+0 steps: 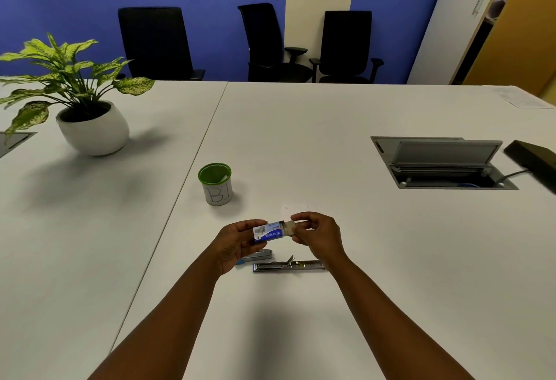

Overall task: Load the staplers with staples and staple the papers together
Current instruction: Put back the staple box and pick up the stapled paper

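**Desk:** What did the hands have over the white table?

**Photographer:** The left hand gripped a small blue-and-white staple box, fingers and thumb curled round it, holding it above the tabletop. The right hand pinched the box's grey inner tray, which stuck out of the box's right end.

**Desk:** And the stapler?

**Photographer:** A metal stapler lay opened out flat on the table, just below the hands. A second stapler, partly hidden by the left hand, lay just beside it to the left.

**Desk:** Anything else in shot?

**Photographer:** A green-rimmed cup marked "B1" stood beyond the hands, a potted plant at far left, an open cable hatch at right, and three black chairs stood against the blue wall.
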Demonstrator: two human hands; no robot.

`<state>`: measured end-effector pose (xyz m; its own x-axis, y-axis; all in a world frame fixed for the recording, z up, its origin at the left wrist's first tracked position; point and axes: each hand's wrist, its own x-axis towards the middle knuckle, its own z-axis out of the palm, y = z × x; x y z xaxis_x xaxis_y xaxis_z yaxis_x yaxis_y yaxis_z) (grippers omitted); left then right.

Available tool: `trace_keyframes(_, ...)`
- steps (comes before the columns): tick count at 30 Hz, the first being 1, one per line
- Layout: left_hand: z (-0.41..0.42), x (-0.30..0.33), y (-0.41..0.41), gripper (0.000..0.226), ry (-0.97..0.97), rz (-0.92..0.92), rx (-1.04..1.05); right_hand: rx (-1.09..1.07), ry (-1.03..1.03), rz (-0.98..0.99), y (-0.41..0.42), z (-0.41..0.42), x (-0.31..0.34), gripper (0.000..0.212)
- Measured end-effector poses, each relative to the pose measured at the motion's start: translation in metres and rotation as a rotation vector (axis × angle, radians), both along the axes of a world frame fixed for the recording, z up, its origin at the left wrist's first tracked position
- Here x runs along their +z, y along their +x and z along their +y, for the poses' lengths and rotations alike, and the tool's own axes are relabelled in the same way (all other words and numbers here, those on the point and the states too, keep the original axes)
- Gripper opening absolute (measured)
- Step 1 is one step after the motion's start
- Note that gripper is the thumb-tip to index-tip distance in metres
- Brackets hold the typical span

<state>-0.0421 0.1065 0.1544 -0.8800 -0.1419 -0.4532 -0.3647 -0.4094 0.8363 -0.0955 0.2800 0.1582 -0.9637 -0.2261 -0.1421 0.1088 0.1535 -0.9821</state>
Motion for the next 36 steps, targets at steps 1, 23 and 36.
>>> trace_keyframes(1,0.000,0.000,0.000,0.021,-0.006,0.000,0.000,-0.020,0.005,0.007,0.000,0.000,0.000,0.017)
trace_keyframes(23,0.007,-0.005,-0.003,0.019,-0.045,-0.020,0.046,0.007,0.621,0.498,0.014,-0.008,-0.001,0.021)
trace_keyframes(36,0.010,-0.003,0.001,0.016,-0.156,-0.003,-0.004,0.277,0.787,0.437,0.007,-0.006,0.001,0.018)
